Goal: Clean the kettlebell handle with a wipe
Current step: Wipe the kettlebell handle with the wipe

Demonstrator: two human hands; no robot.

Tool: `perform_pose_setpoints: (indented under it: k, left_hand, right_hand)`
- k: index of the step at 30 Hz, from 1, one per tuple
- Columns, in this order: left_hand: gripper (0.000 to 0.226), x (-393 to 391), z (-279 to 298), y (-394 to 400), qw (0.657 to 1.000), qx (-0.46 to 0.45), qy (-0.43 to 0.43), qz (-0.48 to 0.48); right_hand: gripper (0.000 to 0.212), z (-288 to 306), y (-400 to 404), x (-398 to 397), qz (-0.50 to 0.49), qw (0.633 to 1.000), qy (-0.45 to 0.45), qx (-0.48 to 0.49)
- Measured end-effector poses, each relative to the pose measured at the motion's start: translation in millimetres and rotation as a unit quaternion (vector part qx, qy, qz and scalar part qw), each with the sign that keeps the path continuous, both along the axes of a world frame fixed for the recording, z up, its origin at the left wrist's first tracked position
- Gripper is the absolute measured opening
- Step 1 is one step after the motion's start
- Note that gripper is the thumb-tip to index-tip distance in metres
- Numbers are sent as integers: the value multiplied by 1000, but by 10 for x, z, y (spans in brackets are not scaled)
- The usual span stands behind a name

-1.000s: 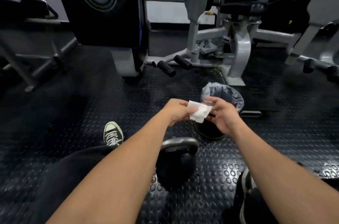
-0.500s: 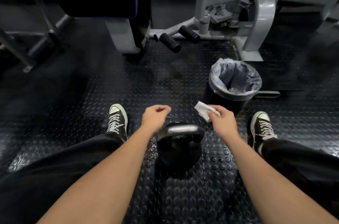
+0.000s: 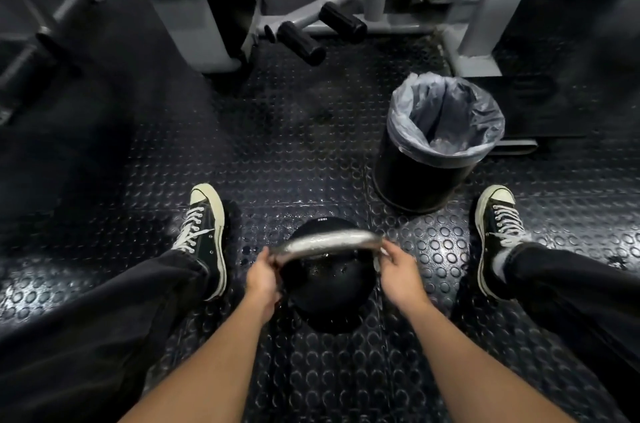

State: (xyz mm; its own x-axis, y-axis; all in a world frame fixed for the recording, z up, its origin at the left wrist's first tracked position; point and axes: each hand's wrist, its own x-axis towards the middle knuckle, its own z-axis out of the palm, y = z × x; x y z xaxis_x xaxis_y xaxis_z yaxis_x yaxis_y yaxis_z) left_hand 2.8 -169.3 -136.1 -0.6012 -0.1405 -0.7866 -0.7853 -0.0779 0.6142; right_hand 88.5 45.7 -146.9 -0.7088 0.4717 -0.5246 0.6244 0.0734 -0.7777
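Observation:
A black kettlebell with a silvery handle stands on the studded rubber floor between my feet. My left hand grips the left end of the handle. My right hand is curled at the right end of the handle, and only a sliver of the white wipe shows under its fingers. The rest of the wipe is hidden by that hand.
A black bin with a grey liner stands just beyond the kettlebell to the right. My two sneakers flank the kettlebell. Grey machine frames and black foam rollers lie farther ahead.
Both hands came down onto the kettlebell handle, left on its left end, right with the wipe on its right end. The camera tilted further down.

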Motion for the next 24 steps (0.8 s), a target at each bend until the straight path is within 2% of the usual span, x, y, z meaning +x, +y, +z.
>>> perform_pose_setpoints:
  k: [4,8,12,18,24]
  left_hand:
    - [47,36,67,-33,1000,20,-12,2]
    - [65,20,-137,-123,999,45,-17,7]
    - [68,29,-39,-114,999,41,-6,0]
    - [66,39,-7,-84,998,61,-4,-20]
    - [73,45,-66,-107,997,72,8,-17]
  right_hand:
    - [47,155,95,-93,18,1000,14,3]
    - [47,130,70,52,-6,999,49,5]
    - [45,5,35,17,9,1000,4,4]
    - [52,79,-27,44,-34,998,51,-8]
    - [49,-17,-91,65,-55,998,17,-24]
